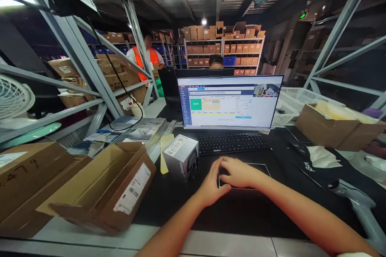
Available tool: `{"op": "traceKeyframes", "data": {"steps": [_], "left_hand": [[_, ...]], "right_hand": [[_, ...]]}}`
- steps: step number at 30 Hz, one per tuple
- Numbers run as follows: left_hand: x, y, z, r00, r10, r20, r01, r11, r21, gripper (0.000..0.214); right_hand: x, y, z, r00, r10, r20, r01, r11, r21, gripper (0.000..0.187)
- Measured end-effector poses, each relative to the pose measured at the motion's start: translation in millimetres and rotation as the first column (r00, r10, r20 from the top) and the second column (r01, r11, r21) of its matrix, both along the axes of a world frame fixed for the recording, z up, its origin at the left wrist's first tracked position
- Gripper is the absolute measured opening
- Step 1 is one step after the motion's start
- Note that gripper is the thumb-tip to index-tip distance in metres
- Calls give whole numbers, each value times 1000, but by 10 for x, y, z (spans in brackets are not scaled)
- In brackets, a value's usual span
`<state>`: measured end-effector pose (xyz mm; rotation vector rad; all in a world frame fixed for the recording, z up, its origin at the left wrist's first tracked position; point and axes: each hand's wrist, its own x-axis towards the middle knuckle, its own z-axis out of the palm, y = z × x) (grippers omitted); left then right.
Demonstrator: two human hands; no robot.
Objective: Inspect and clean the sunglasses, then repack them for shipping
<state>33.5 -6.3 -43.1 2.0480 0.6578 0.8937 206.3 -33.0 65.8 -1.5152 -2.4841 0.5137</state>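
Observation:
Both my hands rest together on a flat black packet [256,174] that lies on the black desk mat [241,213] in front of the keyboard [230,143]. My left hand [211,188] curls its fingers round the packet's left edge. Just beyond it, my right hand [239,172] lies over the packet's top with fingers bent and pressed down. A small grey box with a barcode label [181,156] stands a little to the left of my left hand.
A monitor [229,102] stands behind the keyboard. An open cardboard box [102,188] lies at left, another cardboard box [337,126] at right. A grey barcode scanner [358,204] lies near right. A person in an orange vest [146,58] stands among the shelves.

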Motion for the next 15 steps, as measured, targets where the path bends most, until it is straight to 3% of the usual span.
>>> {"op": "traceKeyframes", "data": {"steps": [4,9,11,15], "left_hand": [[-60,44,33,998,23,-57,-28,996,-85,105],[-65,44,90,994,38,-104,-49,994,-98,106],[-62,46,112,995,20,-101,-28,997,-70,95],[-81,50,162,993,-18,-114,17,1000,-11,75]], "right_hand": [[172,-42,103,981,-33,-191,47,997,67,22],[589,-112,289,931,-48,-363,15,995,-95,48],[776,-150,383,931,-44,-361,-28,981,-193,57],[1014,-265,540,965,-67,-254,-3,964,-265,50]]}}
